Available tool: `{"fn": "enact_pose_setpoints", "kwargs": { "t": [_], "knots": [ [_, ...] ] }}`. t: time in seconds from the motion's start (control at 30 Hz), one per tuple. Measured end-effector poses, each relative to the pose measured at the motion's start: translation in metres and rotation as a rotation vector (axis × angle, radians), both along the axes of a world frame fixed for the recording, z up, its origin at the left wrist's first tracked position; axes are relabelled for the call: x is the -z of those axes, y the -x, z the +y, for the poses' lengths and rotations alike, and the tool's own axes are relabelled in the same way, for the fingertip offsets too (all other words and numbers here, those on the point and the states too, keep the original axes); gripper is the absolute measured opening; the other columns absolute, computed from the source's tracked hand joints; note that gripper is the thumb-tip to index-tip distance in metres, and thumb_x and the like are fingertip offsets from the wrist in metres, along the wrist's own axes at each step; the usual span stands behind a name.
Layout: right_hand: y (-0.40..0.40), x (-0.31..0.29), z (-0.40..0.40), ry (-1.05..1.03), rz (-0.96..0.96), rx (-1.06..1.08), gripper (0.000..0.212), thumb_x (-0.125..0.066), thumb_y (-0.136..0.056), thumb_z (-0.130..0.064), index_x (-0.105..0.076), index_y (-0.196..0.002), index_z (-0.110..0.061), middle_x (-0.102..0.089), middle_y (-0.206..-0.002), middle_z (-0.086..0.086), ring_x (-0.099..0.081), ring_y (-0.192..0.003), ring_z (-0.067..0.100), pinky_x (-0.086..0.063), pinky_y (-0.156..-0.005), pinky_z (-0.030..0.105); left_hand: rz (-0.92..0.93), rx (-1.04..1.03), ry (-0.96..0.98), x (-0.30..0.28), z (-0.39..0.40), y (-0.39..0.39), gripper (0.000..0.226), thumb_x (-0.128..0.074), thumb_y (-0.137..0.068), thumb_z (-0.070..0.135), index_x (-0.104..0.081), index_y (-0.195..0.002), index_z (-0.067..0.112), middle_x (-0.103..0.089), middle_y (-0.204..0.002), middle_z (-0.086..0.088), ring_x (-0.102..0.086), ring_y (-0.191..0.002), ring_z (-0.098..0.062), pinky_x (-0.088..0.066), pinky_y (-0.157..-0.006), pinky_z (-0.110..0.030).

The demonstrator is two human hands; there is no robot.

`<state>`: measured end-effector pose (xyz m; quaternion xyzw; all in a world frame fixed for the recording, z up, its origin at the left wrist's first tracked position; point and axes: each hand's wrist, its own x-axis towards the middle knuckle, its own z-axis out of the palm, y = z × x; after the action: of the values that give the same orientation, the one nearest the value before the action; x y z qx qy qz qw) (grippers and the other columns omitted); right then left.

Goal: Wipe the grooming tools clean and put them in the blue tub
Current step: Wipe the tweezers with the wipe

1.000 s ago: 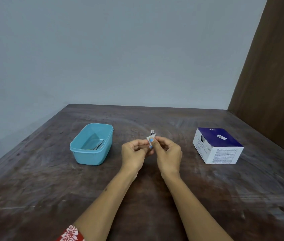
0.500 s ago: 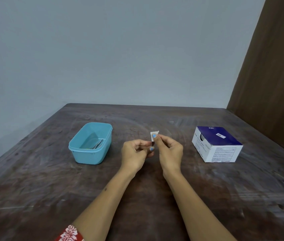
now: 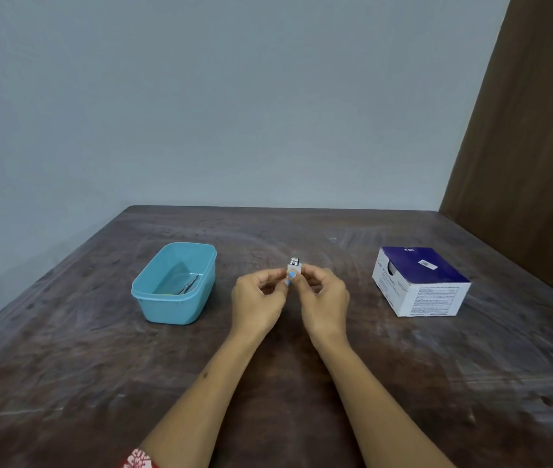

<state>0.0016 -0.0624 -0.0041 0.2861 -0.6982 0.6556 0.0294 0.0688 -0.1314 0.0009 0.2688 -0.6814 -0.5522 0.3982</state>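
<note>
Hands meet over the middle of the dark wooden table (image 3: 302,417), fingertips drawn together. The left hand (image 3: 258,300) and the right hand (image 3: 324,298) pinch a small metal tool (image 3: 295,262) between them, with a white wipe (image 3: 293,270) folded around its lower part. The shiny end of the tool pokes up just above the fingertips; the rest is hidden by the wipe and the fingers, so what kind of tool it is cannot be told. Both hands are closed on this little bundle, the left from the left side and the right from the right, thumbs and forefingers touching it. A blue-painted nail shows at the point where the fingers meet.

The blue tub (image 3: 175,309) stands on the table to the left of the hands, well apart from them and open at the top. Inside it lies a thin metal tool (image 3: 188,286), like small scissors or tweezers, resting on the bottom near the right wall.

To the right, about as far from the hands as the tub, sits a white and dark blue cardboard box (image 3: 420,282) with printed text on its side. A red patterned sleeve (image 3: 138,460) shows at the bottom edge on the left arm.
</note>
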Motion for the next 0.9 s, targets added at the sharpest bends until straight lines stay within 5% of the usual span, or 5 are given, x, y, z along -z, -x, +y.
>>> {"fn": "enact_pose_setpoints", "kwargs": {
  "t": [0.27, 0.43, 0.57, 0.7, 0.9],
  "knots": [
    [0.000, 0.004, -0.002, -0.200, 0.322, 0.053, 0.016, -0.064, -0.086, -0.020, -0.072, -0.100, -0.022, -0.064, -0.089, -0.003, -0.051, -0.088, 0.017, -0.046, -0.079, 0.042, 0.148, -0.056, 0.033, -0.009, 0.000, -0.006, 0.020, -0.068, -0.082, 0.006, -0.071, -0.099, 0.015, -0.073, -0.090, -0.001, -0.070, -0.084, -0.014, -0.057, -0.081, -0.040],
    [-0.001, 0.003, -0.002, -0.215, 0.379, 0.102, 0.024, -0.065, -0.086, -0.020, -0.069, -0.109, -0.025, -0.061, -0.088, -0.004, -0.049, -0.087, 0.015, -0.043, -0.079, 0.039, 0.181, -0.022, -0.013, -0.010, -0.003, -0.007, 0.023, -0.069, -0.080, 0.004, -0.070, -0.093, 0.022, -0.073, -0.089, -0.003, -0.071, -0.084, -0.017, -0.057, -0.081, -0.041],
    [-0.004, 0.001, 0.000, -0.209, 0.384, 0.157, 0.029, -0.068, -0.083, -0.025, -0.063, -0.111, -0.030, -0.065, -0.087, -0.014, -0.045, -0.088, 0.004, -0.023, -0.080, 0.025, 0.201, -0.008, -0.022, -0.012, -0.002, -0.008, 0.020, -0.069, -0.079, 0.003, -0.070, -0.090, 0.021, -0.073, -0.087, -0.003, -0.071, -0.083, -0.016, -0.057, -0.080, -0.039],
    [-0.005, 0.001, 0.001, -0.278, 0.444, 0.212, 0.013, -0.067, -0.083, -0.028, -0.069, -0.095, -0.031, -0.068, -0.093, -0.014, -0.048, -0.093, 0.010, -0.021, -0.081, 0.029, 0.200, 0.009, -0.031, -0.014, -0.004, -0.008, 0.020, -0.068, -0.080, 0.001, -0.070, -0.091, 0.017, -0.072, -0.087, -0.004, -0.070, -0.085, -0.016, -0.057, -0.081, -0.038],
    [-0.003, 0.001, 0.001, -0.470, 0.422, 0.156, 0.012, -0.060, -0.088, -0.031, -0.068, -0.097, -0.028, -0.063, -0.103, -0.011, -0.044, -0.105, 0.013, -0.016, -0.082, 0.029, 0.184, 0.008, -0.012, -0.011, -0.010, -0.007, 0.030, -0.064, -0.083, -0.001, -0.069, -0.084, 0.029, -0.071, -0.088, 0.001, -0.069, -0.087, -0.020, -0.055, -0.084, -0.042]
  ]
}}
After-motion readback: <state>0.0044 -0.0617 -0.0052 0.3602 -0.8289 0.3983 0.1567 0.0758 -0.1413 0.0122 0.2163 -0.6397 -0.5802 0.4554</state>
